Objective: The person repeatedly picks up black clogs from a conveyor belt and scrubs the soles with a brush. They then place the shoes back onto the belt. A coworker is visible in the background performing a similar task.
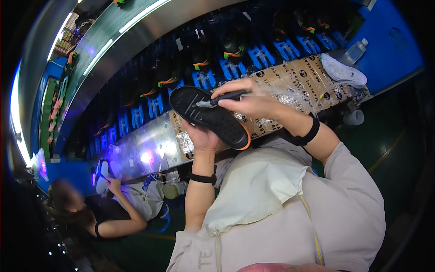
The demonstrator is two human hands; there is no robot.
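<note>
My left hand (201, 136) grips a black shoe sole (223, 123) from underneath. The sole slants from upper left to lower right, its inner face up, with slotted lines at one end and an orange edge at the other. In my right hand (253, 99) is a black-handled brush (233, 94), held between thumb and fingers. The brush's pale tip touches the slotted end of the sole, or hovers just over it. Both hands are above the front of the bench.
Brown printed covering (290, 81) lies on part of the metal bench (158, 140). A white sole (342, 72), a clear bottle (356, 51) and a cup (354, 118) are at right. Beyond runs a row of blue holders (233, 68) with dark shoes. A co-worker (122, 222) sits at left.
</note>
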